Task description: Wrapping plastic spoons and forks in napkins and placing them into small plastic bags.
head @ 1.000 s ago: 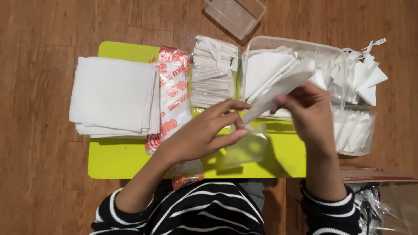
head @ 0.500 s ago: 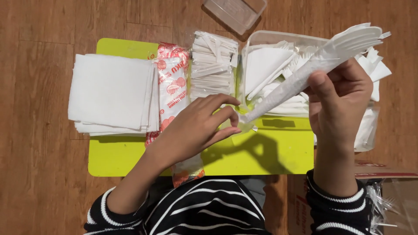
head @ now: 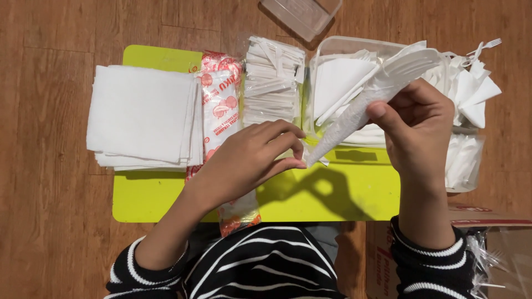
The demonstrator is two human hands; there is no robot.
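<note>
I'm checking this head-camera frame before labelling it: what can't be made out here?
- Head view: the clear tub is cut off by the top edge.
- Cardboard box, bottom right: cut off by the edge and the right sleeve.
- Red-printed packet: its lower part is covered by the left hand.

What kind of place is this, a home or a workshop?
Probably a home floor used as a packing spot: wooden floorboards, a low lime-green table, a stack of white napkins and wrapped plastic cutlery.
</note>
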